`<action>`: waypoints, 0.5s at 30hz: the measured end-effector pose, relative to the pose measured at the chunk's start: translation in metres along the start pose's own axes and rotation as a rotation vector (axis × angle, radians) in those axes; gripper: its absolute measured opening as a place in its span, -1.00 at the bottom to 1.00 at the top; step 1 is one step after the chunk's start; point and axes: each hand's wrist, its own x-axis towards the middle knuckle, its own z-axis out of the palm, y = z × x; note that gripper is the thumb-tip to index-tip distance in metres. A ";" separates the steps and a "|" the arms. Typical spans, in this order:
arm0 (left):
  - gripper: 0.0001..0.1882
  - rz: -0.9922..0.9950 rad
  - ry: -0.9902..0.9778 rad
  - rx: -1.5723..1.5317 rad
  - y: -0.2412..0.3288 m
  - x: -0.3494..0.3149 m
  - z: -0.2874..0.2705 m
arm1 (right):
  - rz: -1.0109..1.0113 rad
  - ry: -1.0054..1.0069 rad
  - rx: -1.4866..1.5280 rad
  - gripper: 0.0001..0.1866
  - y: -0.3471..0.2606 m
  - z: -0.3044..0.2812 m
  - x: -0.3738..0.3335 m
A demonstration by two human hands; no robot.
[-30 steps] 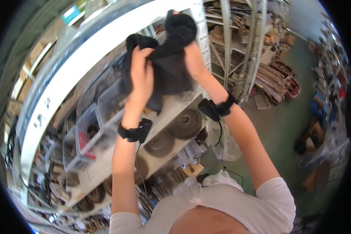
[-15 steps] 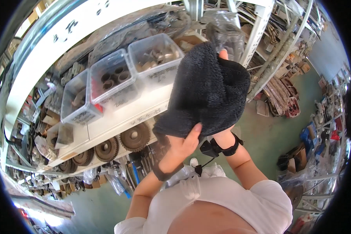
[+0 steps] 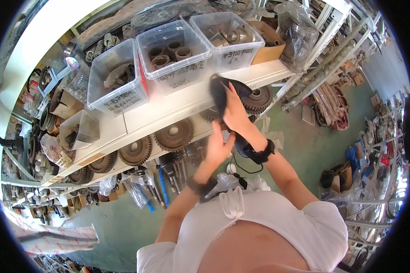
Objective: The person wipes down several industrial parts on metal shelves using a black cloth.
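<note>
A black fleecy cloth is bunched up and slightly blurred in front of the shelf edge, one corner sticking out to the right. My right hand grips it from the right side, fingers pointing up along the fabric. Lower down, my left hand has its thumb and fingers at the cloth's bottom end, partly smeared by motion. Just beyond the cloth, on the white shelf, stand clear plastic bins: one with metal sleeves, one with mixed metal parts, one with small dark parts.
Toothed gears line the level under the white shelf board. A cardboard box and a plastic-wrapped part stand at the shelf's right end. Bundled long parts lie on the green floor at right, before another loaded rack.
The cloth, spread wide before, is now bunched and narrow, uncovering the bins behind it. My right hand has come out from behind it. The view has shifted, with the bins now farther right.
</note>
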 end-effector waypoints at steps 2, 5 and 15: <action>-0.57 0.071 0.043 -0.125 -0.023 -0.004 -0.018 | -0.024 -0.072 -0.445 -0.44 -0.013 0.018 0.008; -0.59 0.013 0.139 -0.212 -0.039 -0.013 -0.045 | -0.018 0.011 -0.413 -0.43 -0.027 0.043 0.011; -0.66 -0.078 0.566 0.026 -0.047 -0.051 -0.114 | -0.206 -0.106 -0.275 -0.40 -0.080 0.101 0.022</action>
